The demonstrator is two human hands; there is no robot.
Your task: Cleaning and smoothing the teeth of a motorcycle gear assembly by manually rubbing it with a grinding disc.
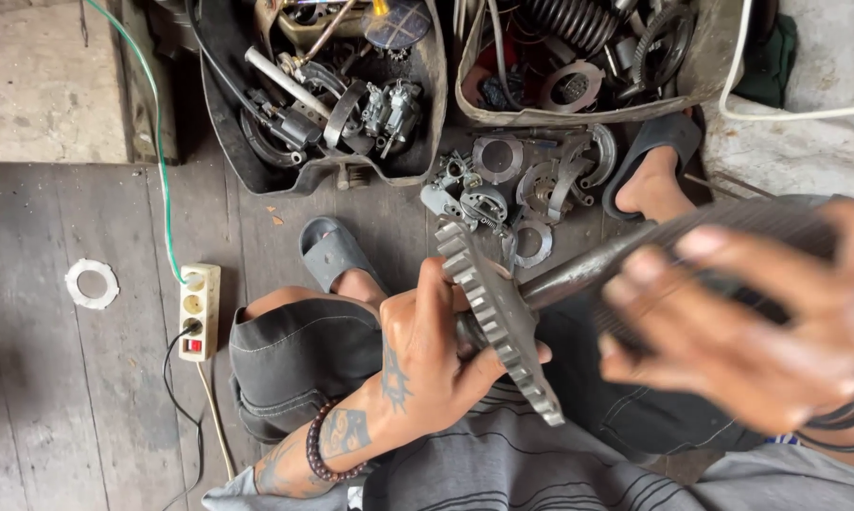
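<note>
A large toothed gear (499, 317) on a long grey steel shaft (597, 265) is held over my lap. My left hand (427, 355), tattooed and with a bead bracelet at the wrist, grips the gear at its hub. Blurred and close to the camera, my right hand (758, 322) is wrapped around the shaft's ribbed outer end (758, 220). I sit on a wooden floor with my knees up and grey sandals (328, 251) on my feet.
Two open tubs of greasy engine parts (337, 90) and springs and gears (578, 57) stand ahead. Loose metal rings and housings (517, 185) lie on the floor between them. A white power strip (199, 310) with a green wire and a white ring (92, 283) lie left.
</note>
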